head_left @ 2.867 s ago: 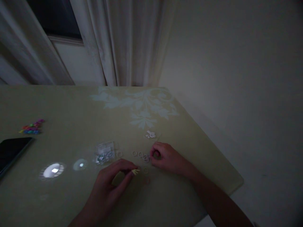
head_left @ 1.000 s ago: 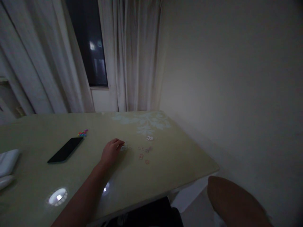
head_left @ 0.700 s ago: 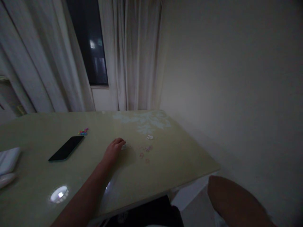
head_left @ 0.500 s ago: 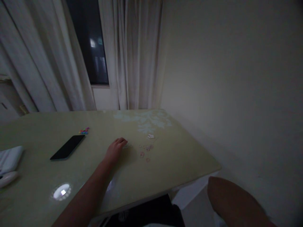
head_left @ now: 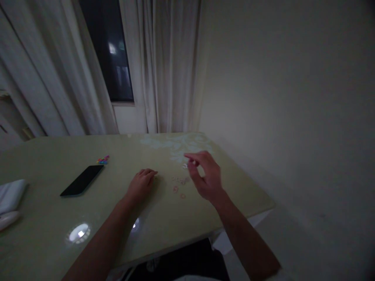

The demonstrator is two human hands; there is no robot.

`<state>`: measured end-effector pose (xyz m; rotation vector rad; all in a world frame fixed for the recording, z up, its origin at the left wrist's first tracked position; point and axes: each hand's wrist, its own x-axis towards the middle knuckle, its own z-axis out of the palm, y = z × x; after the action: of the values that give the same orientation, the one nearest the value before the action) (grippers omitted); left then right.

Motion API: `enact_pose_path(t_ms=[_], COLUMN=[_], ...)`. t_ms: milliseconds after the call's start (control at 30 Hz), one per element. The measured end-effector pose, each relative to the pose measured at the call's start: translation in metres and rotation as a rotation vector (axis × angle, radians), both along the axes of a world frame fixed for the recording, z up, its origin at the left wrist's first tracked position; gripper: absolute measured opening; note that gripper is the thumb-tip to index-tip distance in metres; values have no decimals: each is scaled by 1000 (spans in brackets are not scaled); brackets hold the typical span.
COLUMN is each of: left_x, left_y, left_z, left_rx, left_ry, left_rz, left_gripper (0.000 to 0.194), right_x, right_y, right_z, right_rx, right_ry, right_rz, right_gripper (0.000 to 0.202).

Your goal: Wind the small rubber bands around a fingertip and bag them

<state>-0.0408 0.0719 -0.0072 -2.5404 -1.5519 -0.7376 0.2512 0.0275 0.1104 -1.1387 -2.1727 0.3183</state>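
My left hand (head_left: 141,185) rests on the pale green table, its fingers curled together. By its fingertips is a small pale thing (head_left: 156,175), mostly hidden and too small to name. Over the table to the right hovers my right hand (head_left: 207,176), thumb and forefinger apart with a gap between them, nothing visible in it. Just beside its thumb lie small white pieces (head_left: 184,166). Between my hands are several small pinkish rings: a loose ring (head_left: 183,196), another ring (head_left: 175,189) nearer my left hand, and a little cluster of rings (head_left: 183,181).
A black phone or tablet (head_left: 82,180) lies left of my left hand, with a heap of small bright-coloured pieces (head_left: 103,160) behind it. At the far left are a white case-like object (head_left: 11,195) and a pale mouse-shaped object (head_left: 8,219). A wall (head_left: 278,117) stands along the right.
My right hand has come in from the lower right and is now over the table near the white pieces. My left hand has stayed almost in place, its fingertips now covering more of the small thing.
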Motion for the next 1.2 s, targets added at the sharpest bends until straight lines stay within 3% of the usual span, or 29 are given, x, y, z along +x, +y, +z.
enact_pose_path(t_ms=[200, 300, 400, 633, 833, 1033, 1200], left_x=[10, 24, 34, 33, 39, 45, 61], left_y=[-5, -8, -12, -15, -17, -20, -1], left_z=[-3, -8, -9, -1, -1, -1, 1], left_rx=[48, 62, 45, 9, 0, -52, -120], left_ry=[45, 72, 116, 193, 125, -75, -176], left_rz=[-25, -50, -70, -135, -141, -89, -52], left_gripper=[29, 29, 24, 20, 23, 35, 31], right_x=[-10, -11, -9, -7, -16, -20, -20], right_y=[44, 50, 48, 51, 59, 62, 62], right_z=[-54, -77, -90, -102, -111, -113, -112], right_rx=[-134, -173, -196, -173, -127, -115, -92], right_ry=[-289, -335, -330, -186, -63, -120, -215], right_rz=[-146, -185, -179, -190, -191, -130, -147], right_gripper=[10, 7, 6, 10, 9, 7, 13])
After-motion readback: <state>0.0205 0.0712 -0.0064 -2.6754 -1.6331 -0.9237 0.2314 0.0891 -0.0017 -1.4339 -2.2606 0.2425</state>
